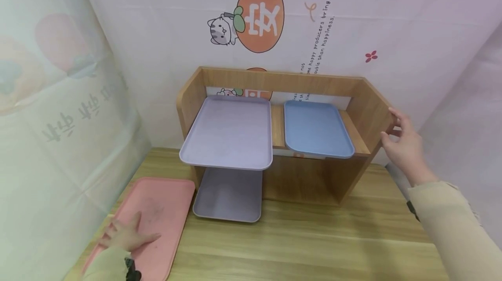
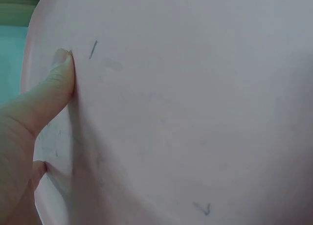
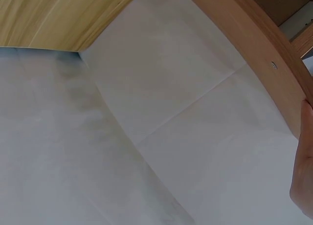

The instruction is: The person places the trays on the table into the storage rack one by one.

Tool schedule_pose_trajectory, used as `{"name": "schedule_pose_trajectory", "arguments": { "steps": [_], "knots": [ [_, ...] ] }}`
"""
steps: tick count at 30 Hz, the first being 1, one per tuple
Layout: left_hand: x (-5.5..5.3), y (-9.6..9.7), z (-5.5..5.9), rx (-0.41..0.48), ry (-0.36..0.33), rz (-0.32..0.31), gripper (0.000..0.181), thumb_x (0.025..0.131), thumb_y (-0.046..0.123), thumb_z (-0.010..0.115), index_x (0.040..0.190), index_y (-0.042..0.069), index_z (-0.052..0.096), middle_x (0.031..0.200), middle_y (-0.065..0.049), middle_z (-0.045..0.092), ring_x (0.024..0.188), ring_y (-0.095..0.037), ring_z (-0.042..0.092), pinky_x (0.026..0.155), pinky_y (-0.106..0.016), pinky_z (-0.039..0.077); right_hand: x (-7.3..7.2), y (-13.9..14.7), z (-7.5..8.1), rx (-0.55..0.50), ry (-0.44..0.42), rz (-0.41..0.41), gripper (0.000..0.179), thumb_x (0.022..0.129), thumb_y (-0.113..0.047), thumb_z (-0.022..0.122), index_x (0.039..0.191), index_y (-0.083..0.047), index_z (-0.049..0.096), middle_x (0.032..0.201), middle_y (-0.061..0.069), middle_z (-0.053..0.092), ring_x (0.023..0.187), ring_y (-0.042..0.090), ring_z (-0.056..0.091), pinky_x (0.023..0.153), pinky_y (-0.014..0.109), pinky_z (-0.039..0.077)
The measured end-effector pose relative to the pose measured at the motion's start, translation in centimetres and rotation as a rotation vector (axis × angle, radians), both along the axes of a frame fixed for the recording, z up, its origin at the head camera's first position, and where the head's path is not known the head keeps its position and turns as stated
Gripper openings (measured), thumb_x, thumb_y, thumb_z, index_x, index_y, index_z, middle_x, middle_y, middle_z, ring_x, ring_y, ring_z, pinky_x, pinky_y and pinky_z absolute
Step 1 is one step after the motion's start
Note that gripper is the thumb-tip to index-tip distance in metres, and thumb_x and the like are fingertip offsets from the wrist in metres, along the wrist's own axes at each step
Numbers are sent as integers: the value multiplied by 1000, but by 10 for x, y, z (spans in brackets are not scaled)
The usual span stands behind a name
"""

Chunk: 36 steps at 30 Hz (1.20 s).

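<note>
My left hand lies with fingers spread on a pink tray at the left of the table; dark scuff marks show on the tray. In the left wrist view the thumb touches its surface. My right hand grips the edge of the right side panel of a two-level wooden shelf. The right wrist view shows part of that hand against the panel's outer side. On the upper level sit a lavender tray and a smaller blue tray, both jutting forward.
A greyish-purple tray sticks out of the shelf's lower left, beside the pink tray. The wood-grain table extends in front of the shelf. Printed white cloth hangs behind and along both sides.
</note>
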<state>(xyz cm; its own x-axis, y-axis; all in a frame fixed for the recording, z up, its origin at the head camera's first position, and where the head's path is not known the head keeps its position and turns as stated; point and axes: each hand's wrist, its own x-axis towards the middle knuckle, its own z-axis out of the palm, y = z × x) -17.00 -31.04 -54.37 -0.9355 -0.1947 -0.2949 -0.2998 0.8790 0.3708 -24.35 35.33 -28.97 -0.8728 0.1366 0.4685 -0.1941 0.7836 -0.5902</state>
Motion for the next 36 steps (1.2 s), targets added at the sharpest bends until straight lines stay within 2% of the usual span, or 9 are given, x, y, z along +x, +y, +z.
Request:
{"name": "schedule_pose_trajectory", "arguments": {
  "steps": [4, 7, 12, 16, 22, 28, 32, 34, 36],
  "knots": [
    [-1, 6, 0, -14, 10, 2, 129, 55, 80, 66, 148, 7, 16, 129, -55, -11, 115, -77, 0, 82, -89, -1, 0, 0, 1, 8, -10, -11, 65, 90, -2, 51, 149, -12, 23, 129, 37, 44, 107, 56, 50, 52, -1, 32],
    [-2, 1, -3, -7, 6, -8, 128, 56, 80, 66, 149, 7, 16, 129, -55, -9, 114, -76, 2, 82, -89, 2, 0, -1, 1, 4, -11, -14, 66, 90, -1, 51, 148, -12, 24, 129, 36, 44, 108, 55, 50, 52, -1, 32],
    [0, -18, -7, -29, -46, -51, 126, 59, 80, 65, 149, 7, 14, 121, -58, 7, 108, -73, 19, 82, -85, 22, -2, -4, 1, 0, -10, 2, 65, 90, 0, 51, 148, -12, 24, 129, 35, 44, 108, 54, 50, 54, -2, 33],
    [3, -24, 1, -32, -64, -69, 123, 59, 76, 68, 146, 2, 21, 113, -55, 24, 101, -68, 34, 78, -76, 36, -3, -5, 0, 8, -1, 3, 65, 90, -1, 51, 148, -13, 24, 129, 36, 44, 107, 55, 50, 55, -3, 31],
    [4, -20, 15, -32, 1, -101, 116, 58, 65, 78, 138, -6, 31, 116, -51, 35, 98, -66, 34, 78, -73, 37, -1, -3, 1, 0, -5, 2, 66, 90, 0, 50, 149, -13, 23, 129, 37, 44, 107, 55, 50, 54, -2, 32],
    [-1, -28, 18, -73, 28, -124, 116, 55, 64, 80, 135, -5, 33, 118, -45, 44, 94, -63, 43, 80, -70, 41, 1, -3, 1, -7, -30, -1, 66, 91, -1, 50, 149, -14, 22, 131, 36, 42, 109, 54, 49, 54, -1, 33],
    [-5, -39, 22, -75, 121, -198, 108, 58, 53, 83, 131, -10, 36, 122, -41, 47, 98, -60, 51, 80, -65, 46, 2, -2, 1, -6, -32, -1, 66, 91, -1, 50, 149, -15, 22, 131, 36, 42, 110, 54, 49, 54, -1, 33],
    [-6, -44, 25, -52, 163, -235, 102, 61, 44, 85, 130, -14, 37, 124, -42, 45, 103, -60, 49, 82, -64, 47, 2, -2, 1, -6, -37, -2, 67, 91, -1, 51, 149, -15, 21, 132, 36, 42, 110, 55, 49, 54, 0, 34],
    [-7, -47, 29, -22, 169, -250, 100, 63, 38, 86, 130, -16, 35, 125, -43, 42, 107, -61, 46, 85, -64, 45, 2, -2, 1, 1, -41, -7, 68, 90, 0, 51, 150, -15, 21, 132, 36, 42, 110, 54, 50, 53, 1, 35]
  ]
}}
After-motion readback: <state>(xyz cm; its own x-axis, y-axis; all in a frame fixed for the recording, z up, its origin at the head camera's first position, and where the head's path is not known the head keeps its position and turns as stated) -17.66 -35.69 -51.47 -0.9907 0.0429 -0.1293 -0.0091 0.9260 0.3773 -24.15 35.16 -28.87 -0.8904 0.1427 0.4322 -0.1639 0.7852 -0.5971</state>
